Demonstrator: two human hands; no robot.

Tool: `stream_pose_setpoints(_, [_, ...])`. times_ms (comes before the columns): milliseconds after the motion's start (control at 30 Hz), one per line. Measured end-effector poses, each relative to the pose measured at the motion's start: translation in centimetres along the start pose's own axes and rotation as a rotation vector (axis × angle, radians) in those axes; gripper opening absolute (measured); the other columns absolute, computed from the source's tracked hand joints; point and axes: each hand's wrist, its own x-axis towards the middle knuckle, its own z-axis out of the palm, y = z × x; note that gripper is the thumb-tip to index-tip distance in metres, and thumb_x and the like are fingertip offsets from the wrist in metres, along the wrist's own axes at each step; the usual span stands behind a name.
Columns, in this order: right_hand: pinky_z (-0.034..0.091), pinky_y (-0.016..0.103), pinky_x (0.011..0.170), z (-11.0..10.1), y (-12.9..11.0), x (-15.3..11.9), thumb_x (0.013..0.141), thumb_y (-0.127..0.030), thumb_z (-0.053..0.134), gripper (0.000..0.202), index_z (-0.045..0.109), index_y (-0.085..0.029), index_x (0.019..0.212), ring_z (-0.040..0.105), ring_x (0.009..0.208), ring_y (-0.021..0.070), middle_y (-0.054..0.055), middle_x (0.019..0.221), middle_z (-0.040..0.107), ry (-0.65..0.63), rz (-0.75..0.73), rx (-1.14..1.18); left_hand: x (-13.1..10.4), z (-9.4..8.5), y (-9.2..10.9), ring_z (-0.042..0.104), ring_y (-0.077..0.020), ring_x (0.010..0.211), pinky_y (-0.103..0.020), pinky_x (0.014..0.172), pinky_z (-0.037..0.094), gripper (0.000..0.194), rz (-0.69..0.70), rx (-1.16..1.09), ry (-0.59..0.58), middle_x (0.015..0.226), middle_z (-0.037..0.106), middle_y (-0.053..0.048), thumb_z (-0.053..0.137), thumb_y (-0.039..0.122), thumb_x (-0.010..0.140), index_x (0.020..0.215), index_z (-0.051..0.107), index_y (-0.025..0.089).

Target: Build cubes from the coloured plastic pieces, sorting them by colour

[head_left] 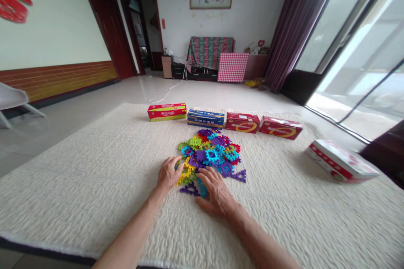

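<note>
A heap of colourful plastic linking pieces (201, 156) lies on the quilted cream cover (104, 168). At the heap's lower left edge is my left hand (169, 173), its fingers curved against the pieces; whether it grips one is hidden. My right hand (216, 191) rests over the near side of the heap with fingers spread, above a blue piece (202, 188). Between the hands a purple triangle (189, 189) lies flat, and another purple triangle (240, 175) sticks out at the heap's right.
Behind the heap stand a red and green box (167, 112), a blue box (205, 119) and two red boxes (242, 122), (280, 127) in a row. A white and red box (342, 162) lies at the right. A white chair (14, 97) is at the far left.
</note>
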Motion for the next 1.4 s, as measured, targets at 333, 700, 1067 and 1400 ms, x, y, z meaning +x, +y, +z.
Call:
stream_pose_setpoints(333, [0.042, 0.046, 0.104, 0.5, -0.6, 0.4, 0.074, -0.015, 0.059, 0.056, 0.047, -0.02, 0.129, 0.049, 0.121, 0.0256, 0.012, 0.126, 0.056, 0.14, -0.042, 0.11, 0.6, 0.4, 0.2, 0.064, -0.0194, 0.087, -0.032, 0.084, 0.052, 0.028, 0.038, 0.002, 0.017, 0.092, 0.068, -0.007, 0.045, 0.028, 0.089, 0.106, 0.065, 0.019])
stream_pose_setpoints(700, [0.044, 0.043, 0.103, 1.7, 0.6, 0.0, 0.074, -0.006, 0.049, 0.067, 0.036, -0.02, 0.138, 0.049, 0.124, 0.0249, 0.013, 0.132, 0.052, 0.147, -0.037, 0.136, 0.9, 1.0, 0.3, 0.064, -0.0213, 0.096, -0.033, 0.089, 0.05, 0.028, -0.01, 0.044, 0.045, 0.104, 0.069, -0.008, 0.044, 0.027, 0.089, 0.104, 0.066, 0.021])
stream_pose_setpoints(1067, [0.048, 0.046, 0.098, 1.9, 0.4, 2.2, 0.082, -0.01, 0.046, 0.06, 0.033, -0.019, 0.139, 0.054, 0.118, 0.0263, 0.015, 0.125, 0.056, 0.232, 0.102, 0.145, 1.1, 0.8, 0.5, 0.062, -0.0218, 0.098, -0.038, 0.092, 0.046, 0.028, 0.064, 0.055, -0.035, 0.104, 0.07, -0.008, 0.043, 0.025, 0.091, 0.102, 0.067, 0.019])
stream_pose_setpoints(1400, [0.039, 0.049, 0.108, 1.5, -1.9, 3.3, 0.067, -0.018, 0.068, 0.089, 0.026, -0.017, 0.145, 0.039, 0.133, 0.0311, 0.017, 0.142, 0.042, 0.09, 0.122, 0.09, 1.2, 0.6, 1.2, 0.062, -0.0209, 0.09, -0.035, 0.088, 0.047, 0.024, -0.019, 0.037, -0.054, 0.099, 0.071, -0.007, 0.049, 0.018, 0.087, 0.101, 0.069, 0.018])
